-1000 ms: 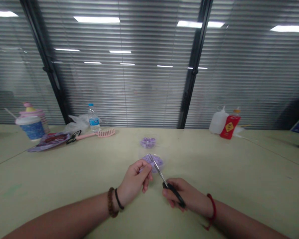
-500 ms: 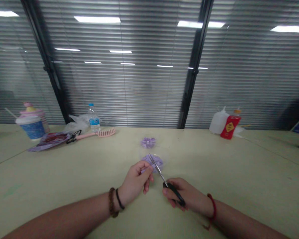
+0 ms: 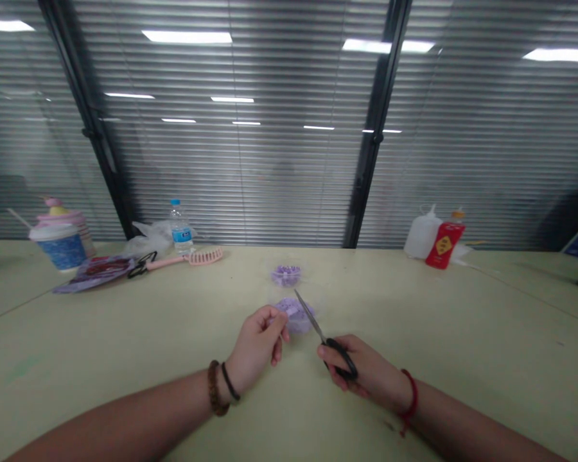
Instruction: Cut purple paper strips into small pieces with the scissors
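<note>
My left hand [image 3: 255,343] sits nearest, fingers [image 3: 271,316] pinched together; if they hold anything, it is too small to tell. My right hand [image 3: 351,366] has its fingers [image 3: 328,350] through the black loops of the scissors [image 3: 313,319], blades nearly closed, tips pointing forward, just beside the lilac material [image 3: 296,316], which lies on the pale green surface [image 3: 414,308], apart from both hands. Further on, a smaller lilac piece [image 3: 286,276]. Far left: purple packet [image 3: 96,271], pink comb [image 3: 205,257], plastic bag [image 3: 149,239], water bottle [image 3: 180,229], blue cup [image 3: 58,253]. Far right: white squeeze bottle [image 3: 421,234], red packet [image 3: 443,247].
</note>
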Tool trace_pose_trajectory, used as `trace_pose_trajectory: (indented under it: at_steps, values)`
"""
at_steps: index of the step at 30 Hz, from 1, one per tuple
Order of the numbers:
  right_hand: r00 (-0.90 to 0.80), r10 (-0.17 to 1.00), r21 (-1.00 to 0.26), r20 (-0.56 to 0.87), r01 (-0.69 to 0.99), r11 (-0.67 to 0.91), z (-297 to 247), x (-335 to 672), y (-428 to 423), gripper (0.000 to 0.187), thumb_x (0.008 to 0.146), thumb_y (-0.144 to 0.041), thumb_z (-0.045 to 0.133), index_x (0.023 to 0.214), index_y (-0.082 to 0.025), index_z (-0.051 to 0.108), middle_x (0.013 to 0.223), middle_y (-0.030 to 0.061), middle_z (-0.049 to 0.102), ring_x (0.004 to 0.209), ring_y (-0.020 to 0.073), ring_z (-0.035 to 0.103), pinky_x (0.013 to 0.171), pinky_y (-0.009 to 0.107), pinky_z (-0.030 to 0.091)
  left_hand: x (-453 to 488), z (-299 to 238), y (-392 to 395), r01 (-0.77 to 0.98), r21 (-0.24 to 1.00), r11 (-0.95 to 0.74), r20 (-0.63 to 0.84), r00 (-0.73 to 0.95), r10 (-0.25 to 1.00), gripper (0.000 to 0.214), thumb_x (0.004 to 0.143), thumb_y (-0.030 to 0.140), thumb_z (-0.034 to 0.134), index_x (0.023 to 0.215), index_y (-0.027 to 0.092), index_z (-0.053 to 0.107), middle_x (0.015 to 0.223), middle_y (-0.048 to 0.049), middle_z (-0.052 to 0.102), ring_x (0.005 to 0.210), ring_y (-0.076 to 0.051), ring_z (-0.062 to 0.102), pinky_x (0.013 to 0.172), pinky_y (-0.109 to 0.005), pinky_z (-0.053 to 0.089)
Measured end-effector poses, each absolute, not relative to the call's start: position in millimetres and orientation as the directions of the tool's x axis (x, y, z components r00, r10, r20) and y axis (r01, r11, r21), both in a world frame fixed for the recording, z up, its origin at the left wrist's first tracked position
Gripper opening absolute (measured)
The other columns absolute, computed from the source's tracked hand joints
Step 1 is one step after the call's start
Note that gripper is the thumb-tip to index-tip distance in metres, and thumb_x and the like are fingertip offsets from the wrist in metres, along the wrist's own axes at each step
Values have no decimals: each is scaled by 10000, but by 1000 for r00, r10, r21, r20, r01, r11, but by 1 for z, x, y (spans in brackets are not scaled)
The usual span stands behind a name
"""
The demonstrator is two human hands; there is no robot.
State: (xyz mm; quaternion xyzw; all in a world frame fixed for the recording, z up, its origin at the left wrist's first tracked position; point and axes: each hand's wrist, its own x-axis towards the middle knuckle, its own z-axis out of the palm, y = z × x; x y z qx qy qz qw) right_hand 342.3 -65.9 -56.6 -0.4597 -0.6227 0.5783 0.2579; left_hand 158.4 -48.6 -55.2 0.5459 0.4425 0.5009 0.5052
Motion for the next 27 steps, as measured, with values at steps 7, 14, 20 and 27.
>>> trace_pose_trajectory:
  at_steps: [7,14,20,27]
  values:
    - [-556,807,-945,-197,326,-6,-56,338,-73,503,671,-612,535,624,-114,485,509,-2,507,321,27,375,282,129,253,162,-53,-53,-59,994,-94,100,116,988,319,730,451,529,672,151,438,539,39,534,269,-30,367,257,-137,275]
    - [-549,816,-948,-179,317,6,-60,337,-72,488,674,-598,550,612,-120,472,497,-5,504,323,25,360,291,131,251,166,-58,-55,-14,996,-85,87,160,983,324,741,460,508,694,145,449,572,27,550,264,-20,358,246,-127,259]
    - [-543,817,-945,-195,328,-7,-58,335,-72,506,665,-620,541,598,-124,467,482,-6,499,306,25,348,281,138,238,167,-58,-55,-10,997,-82,83,175,981,316,738,455,516,713,149,443,589,20,568,265,-19,352,248,-129,259]
    - [-539,819,-955,-198,295,-36,-59,338,-70,532,674,-644,513,594,-118,479,467,-7,494,298,25,346,280,135,240,167,-58,-54,-14,997,-69,71,179,981,321,736,464,511,711,150,445,595,22,565,269,-24,365,252,-134,275]
